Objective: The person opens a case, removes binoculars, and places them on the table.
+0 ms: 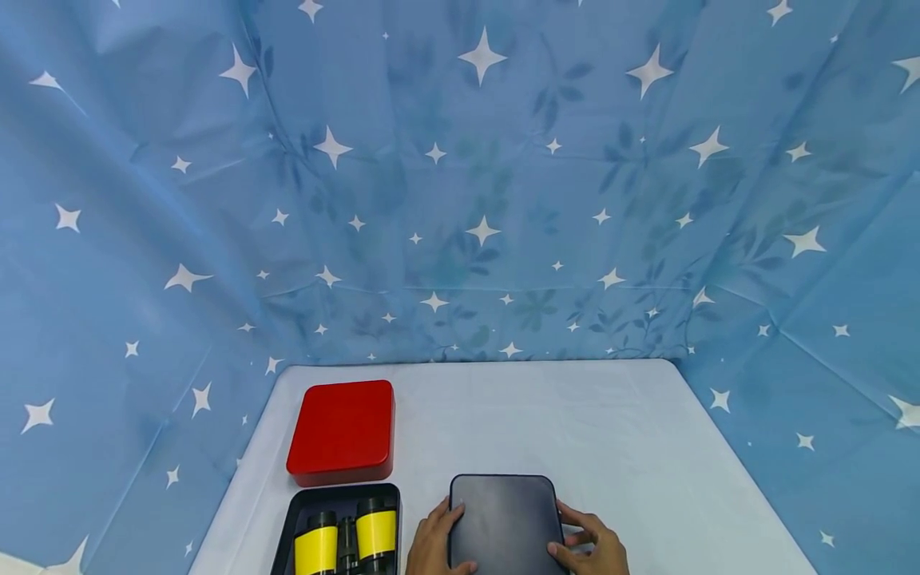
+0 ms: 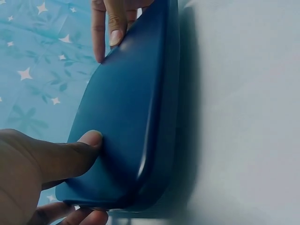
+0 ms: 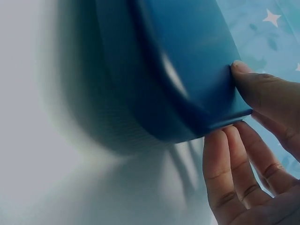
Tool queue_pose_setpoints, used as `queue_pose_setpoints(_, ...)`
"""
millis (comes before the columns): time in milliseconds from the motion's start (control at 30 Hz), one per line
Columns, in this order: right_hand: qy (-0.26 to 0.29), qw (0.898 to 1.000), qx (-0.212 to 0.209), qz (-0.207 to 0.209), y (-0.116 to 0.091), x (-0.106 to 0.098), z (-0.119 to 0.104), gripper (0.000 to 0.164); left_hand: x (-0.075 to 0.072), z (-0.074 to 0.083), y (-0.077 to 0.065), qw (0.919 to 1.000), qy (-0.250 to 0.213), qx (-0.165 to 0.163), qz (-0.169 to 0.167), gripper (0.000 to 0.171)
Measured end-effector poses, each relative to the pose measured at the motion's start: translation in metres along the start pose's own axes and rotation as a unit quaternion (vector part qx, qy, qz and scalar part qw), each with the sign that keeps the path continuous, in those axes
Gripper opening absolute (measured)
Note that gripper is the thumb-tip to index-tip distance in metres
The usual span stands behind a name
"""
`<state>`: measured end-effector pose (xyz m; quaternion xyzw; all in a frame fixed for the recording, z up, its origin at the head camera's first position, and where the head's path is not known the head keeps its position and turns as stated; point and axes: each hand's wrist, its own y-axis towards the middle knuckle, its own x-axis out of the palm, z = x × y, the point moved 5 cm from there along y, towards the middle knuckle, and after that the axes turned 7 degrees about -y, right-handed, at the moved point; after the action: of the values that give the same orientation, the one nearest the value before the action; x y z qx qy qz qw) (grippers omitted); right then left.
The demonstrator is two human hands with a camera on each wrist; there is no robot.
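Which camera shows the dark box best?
The head view: it shows the dark box from above, full width, though cut off below. The left wrist view shows it slantwise; the right wrist view, just one end.

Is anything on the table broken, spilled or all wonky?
Nothing really stands out. The red box sits flat, the yellow-and-black binoculars lie inside the black tray, and the left hand and right hand hold the dark case. I see no spills or cracks.
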<state>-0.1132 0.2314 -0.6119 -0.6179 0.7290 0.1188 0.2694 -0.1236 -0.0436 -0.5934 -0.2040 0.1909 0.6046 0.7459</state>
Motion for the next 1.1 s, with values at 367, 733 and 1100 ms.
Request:
queue_pose_setpoints(367,-0.034,0.999,0.008,-0.009,0.003,0.007,0.014,0.072,0.008,-0.009,-0.002,0.999,0.029,0.033,0.007,0.075)
queue_pose_setpoints(733,-0.055,0.998,0.01,-0.007,0.002,0.007,0.016,0.07,0.013,-0.019,0.003,0.9982,0.04,0.045,0.008,0.074)
queue_pose_setpoints(1100,-0.092,0.995,0.042,0.007,-0.001,0.006,0.016,0.071,0.015,-0.02,0.003,0.9968,0.067,0.043,-0.007,0.077)
